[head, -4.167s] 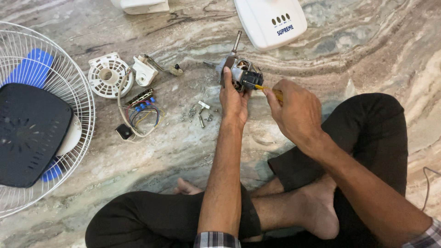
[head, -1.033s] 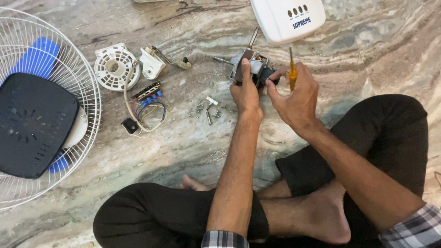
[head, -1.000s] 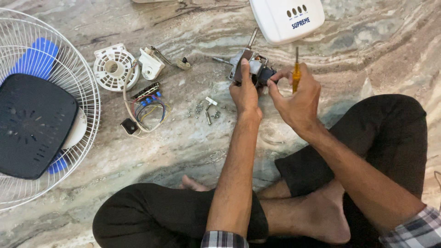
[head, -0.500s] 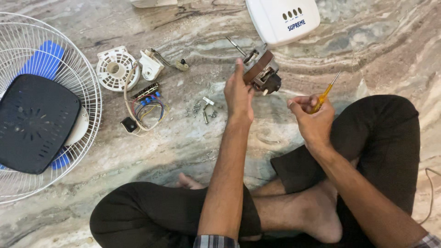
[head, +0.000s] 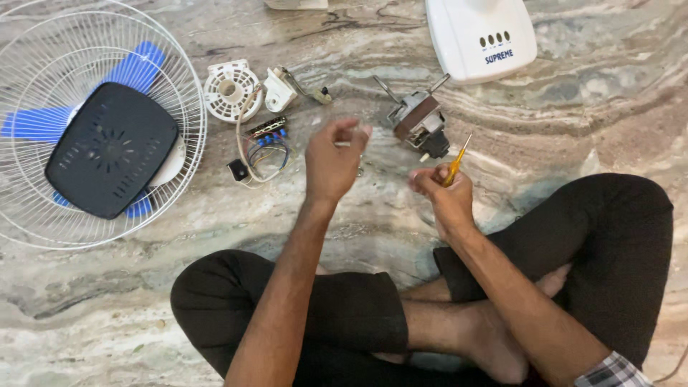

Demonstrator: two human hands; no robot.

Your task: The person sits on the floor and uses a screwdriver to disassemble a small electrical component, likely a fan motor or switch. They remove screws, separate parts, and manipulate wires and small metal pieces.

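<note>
Fan motor (head: pixel 421 123) lies on the marble floor (head: pixel 573 122) just beyond both hands. Right hand (head: pixel 446 197) grips a yellow screwdriver (head: pixel 456 160); left hand (head: pixel 333 161) hovers curled, pinching something small, seemingly mid-disassembly.

We spot just one label: dark blue lettering printed on the white fan base (head: pixel 480 36), lying on the floor up beyond the right hand (head: pixel 444 197), under a row of dark buttons.

White fan guard (head: pixel 43 215), black cover (head: pixel 111 159)
</note>
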